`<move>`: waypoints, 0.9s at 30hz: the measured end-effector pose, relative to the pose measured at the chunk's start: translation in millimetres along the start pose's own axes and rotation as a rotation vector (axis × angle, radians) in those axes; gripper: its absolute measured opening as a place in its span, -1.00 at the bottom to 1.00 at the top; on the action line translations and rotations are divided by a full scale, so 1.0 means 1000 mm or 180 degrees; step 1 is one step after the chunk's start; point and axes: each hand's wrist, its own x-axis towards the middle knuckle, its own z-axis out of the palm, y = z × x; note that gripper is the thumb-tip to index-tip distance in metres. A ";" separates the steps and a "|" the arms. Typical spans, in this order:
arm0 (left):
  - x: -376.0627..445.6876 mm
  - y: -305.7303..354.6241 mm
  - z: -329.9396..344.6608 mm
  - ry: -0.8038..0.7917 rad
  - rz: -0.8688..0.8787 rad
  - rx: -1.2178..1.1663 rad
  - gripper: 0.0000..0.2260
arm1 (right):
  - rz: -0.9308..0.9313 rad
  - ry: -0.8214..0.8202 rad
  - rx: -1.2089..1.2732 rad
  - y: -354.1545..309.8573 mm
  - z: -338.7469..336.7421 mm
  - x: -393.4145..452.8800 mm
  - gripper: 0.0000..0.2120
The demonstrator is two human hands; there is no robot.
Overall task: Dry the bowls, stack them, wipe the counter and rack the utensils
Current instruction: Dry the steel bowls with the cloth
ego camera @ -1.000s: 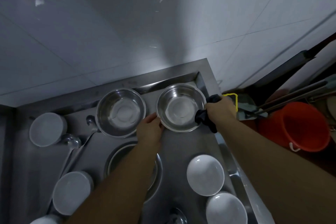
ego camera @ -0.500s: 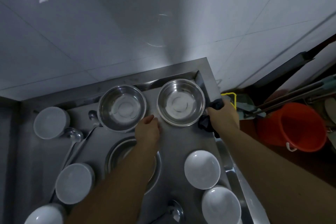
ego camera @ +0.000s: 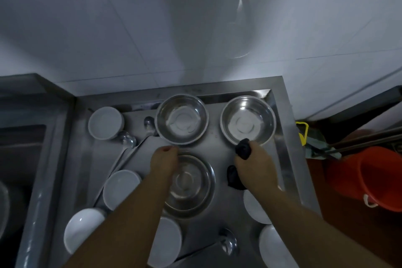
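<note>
1. Stainless steel surface, raised rim on the far and right edges; white tiled wall behind.
2. Two steel bowls side by side along the far edge: left far bowl, right far bowl in the far right corner. Both upright, apart from each other, pale reflections in the bottoms.
3. Third steel bowl nearer the middle, just in front of the left far bowl, partly covered by the left forearm.
4. Left hand over the far rim of the third bowl, fingers curled downward; cannot tell whether gripping the rim or only resting on it.
5. Right hand clenched round a dark cloth; cloth bunched, one end sticking out at the near rim of the right far bowl, other end hanging below the palm.
6. White bowls scattered: one at the far left corner, two along the left edge, one at the near edge, two near the right edge, partly hidden by the right forearm.
7. Ladles: one beside the far left white bowl, handle running toward the near left; another near the near edge.
8. Off the surface, right: orange bucket on the floor, long handles leaning across it.
</note>
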 end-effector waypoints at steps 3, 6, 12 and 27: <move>0.017 0.003 -0.002 -0.0100 -0.0256 -0.0537 -0.73 | 0.0007 -0.0179 -0.0081 -0.007 0.019 -0.003 -0.90; 0.032 0.003 0.002 -0.0183 -0.0267 -0.0581 -0.71 | -0.0003 -0.0259 -0.0113 -0.011 0.029 -0.001 -0.89; 0.039 0.007 0.011 -0.0243 -0.0414 -0.0911 -0.68 | -0.0036 -0.0407 -0.0143 -0.003 0.029 -0.003 -0.86; -0.087 0.001 -0.032 -0.0184 -0.0460 -0.1903 -0.89 | 0.1053 -0.1200 0.3102 0.001 -0.048 -0.064 -0.69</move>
